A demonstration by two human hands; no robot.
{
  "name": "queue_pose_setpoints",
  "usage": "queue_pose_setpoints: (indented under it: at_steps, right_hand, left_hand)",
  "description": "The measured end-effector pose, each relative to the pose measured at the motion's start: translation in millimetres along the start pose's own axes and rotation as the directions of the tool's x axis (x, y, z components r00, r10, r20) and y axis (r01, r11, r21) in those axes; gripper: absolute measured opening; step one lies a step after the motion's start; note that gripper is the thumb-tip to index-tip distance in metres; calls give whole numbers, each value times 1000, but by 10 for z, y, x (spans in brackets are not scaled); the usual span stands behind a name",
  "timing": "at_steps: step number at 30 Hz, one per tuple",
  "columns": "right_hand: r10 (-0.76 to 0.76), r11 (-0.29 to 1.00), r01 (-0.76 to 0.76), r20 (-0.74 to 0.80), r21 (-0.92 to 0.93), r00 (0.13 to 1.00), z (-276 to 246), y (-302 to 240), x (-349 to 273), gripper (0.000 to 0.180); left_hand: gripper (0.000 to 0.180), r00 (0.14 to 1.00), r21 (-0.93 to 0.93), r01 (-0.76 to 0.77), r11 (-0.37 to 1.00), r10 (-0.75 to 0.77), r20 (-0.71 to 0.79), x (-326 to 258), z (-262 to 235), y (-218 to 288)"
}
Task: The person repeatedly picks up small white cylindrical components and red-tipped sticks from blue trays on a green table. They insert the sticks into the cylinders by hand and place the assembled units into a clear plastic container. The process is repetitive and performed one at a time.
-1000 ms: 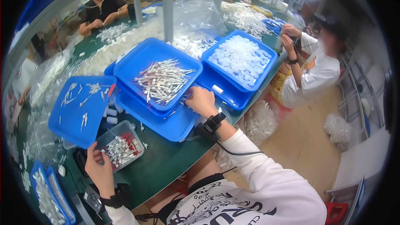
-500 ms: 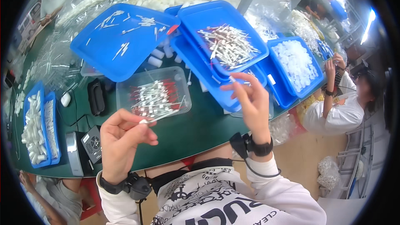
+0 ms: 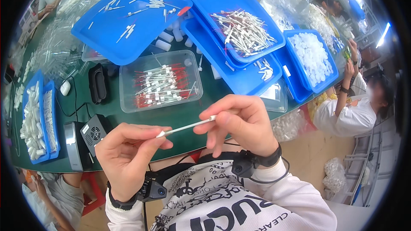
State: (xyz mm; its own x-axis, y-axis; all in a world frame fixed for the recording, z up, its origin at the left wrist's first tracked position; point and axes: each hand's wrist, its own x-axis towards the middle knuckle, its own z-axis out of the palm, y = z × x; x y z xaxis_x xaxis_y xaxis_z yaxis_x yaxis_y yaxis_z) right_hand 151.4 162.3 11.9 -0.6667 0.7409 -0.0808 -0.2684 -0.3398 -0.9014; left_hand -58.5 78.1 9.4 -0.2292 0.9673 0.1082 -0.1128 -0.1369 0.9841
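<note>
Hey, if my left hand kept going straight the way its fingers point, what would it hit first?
Most likely your right hand: the white stick pinched in your left hand runs across to its fingertips, though exact depth is hard to judge.

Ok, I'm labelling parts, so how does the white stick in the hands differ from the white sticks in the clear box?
The held stick is alone, spanning from left hand to right hand; the boxed sticks lie heaped.
The held stick shows no red; the boxed sticks lie among red strands.
Both are thin and white.
</note>
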Motion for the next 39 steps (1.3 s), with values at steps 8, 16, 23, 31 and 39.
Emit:
queue_pose_setpoints:
  at_steps: [8,16,23,31,39]
  right_hand:
    - [7,999,-8,-8,-50,1000,-159,68,-94,23]
    - [-30,998,27,-47,-48,998,-334,100,-191,21]
    - [-378,569,290,68,-769,923,-420,287,-187,15]
    - [-714,38,493,322,-869,622,-469,475,-126,22]
    - [-633,185,523,306,-832,711,-489,443,-164,22]
  left_hand:
    - [8,999,84,17,996,-20,28,21,92,-41]
    - [8,998,178,2,984,-13,61,58,294,-95]
    - [10,920,479,-325,815,155,360,128,271,-228]
    - [12,954,495,-209,844,65,292,84,455,-247]
    - [12,903,599,-363,713,110,416,106,468,-249]
